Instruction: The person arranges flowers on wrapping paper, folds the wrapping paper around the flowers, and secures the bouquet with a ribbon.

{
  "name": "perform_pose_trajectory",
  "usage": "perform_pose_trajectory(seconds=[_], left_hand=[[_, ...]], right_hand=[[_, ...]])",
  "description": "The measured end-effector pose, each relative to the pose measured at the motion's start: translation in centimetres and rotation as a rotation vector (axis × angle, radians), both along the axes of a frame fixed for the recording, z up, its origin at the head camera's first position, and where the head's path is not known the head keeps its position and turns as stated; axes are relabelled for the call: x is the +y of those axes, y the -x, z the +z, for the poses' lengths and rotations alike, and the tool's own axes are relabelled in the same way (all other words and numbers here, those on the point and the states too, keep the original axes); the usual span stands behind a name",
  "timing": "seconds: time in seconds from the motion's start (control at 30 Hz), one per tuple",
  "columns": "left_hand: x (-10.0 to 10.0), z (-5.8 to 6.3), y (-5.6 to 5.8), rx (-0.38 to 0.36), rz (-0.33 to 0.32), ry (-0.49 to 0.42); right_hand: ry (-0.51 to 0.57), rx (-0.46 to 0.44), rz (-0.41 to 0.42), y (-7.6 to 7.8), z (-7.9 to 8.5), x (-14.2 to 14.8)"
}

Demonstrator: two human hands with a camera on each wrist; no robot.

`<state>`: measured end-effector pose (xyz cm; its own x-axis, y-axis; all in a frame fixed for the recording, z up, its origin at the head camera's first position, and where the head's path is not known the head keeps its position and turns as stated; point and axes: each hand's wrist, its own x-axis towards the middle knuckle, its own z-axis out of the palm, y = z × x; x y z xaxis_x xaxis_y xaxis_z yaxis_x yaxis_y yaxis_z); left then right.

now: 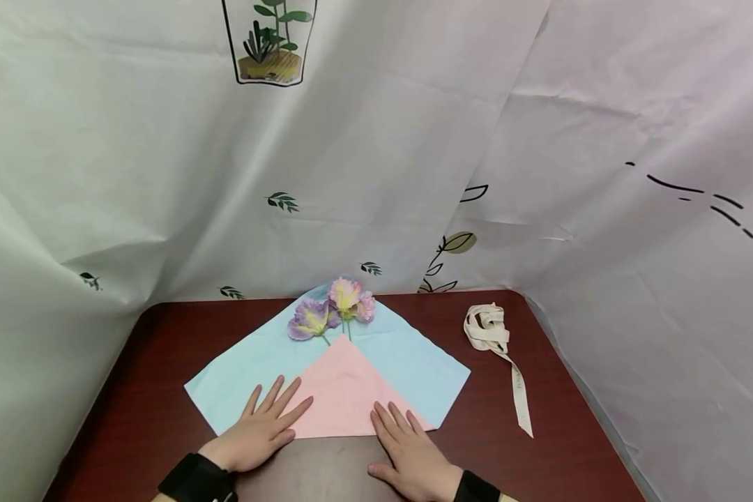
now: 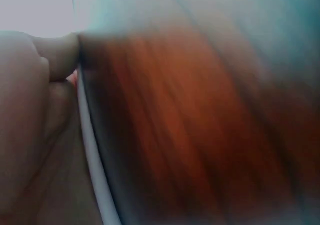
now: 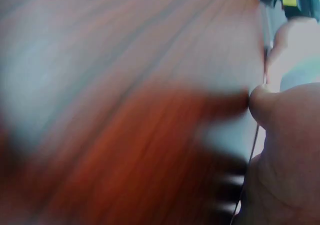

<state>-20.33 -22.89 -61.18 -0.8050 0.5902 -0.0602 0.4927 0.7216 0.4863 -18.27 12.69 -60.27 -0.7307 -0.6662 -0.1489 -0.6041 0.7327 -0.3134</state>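
A light blue sheet that looks like wrapping paper or cloth lies on the table, its near part folded up into a pink triangle. Purple, pink and yellow flowers rest on the blue part, their stems running under the pink tip. My left hand lies flat with fingers spread over the pink flap's left corner. Flat on the flap's lower right is my right hand, fingers straight and its thumb off the near edge. Both wrist views show part of the hand close to the blurred tabletop.
On the right of the dark red table lies a cream ribbon, bunched up with one tail reaching toward the near side. A white curtain with printed plants hangs behind the table and around its sides.
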Motion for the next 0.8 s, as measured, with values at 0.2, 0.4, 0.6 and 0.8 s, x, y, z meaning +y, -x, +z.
perform_pose_trajectory(seconds=[0.2,0.4,0.6,0.8], left_hand=[[-2.7,0.4,-0.5,-0.044,0.059,-0.069],[-5.1,0.2,-0.6,-0.094,0.116,-0.181],[-7.4,0.3,-0.6,-0.165,0.16,-0.231],[-8.5,0.7,-0.7,-0.199,0.175,-0.254]], right_hand=[[0.075,-0.053,0.022,1.2,0.2,2.5],[0.064,-0.011,0.073,1.7,0.0,3.8],[-0.001,0.022,0.076,2.0,0.3,4.4],[-0.041,0.047,0.034,2.2,0.0,5.2]])
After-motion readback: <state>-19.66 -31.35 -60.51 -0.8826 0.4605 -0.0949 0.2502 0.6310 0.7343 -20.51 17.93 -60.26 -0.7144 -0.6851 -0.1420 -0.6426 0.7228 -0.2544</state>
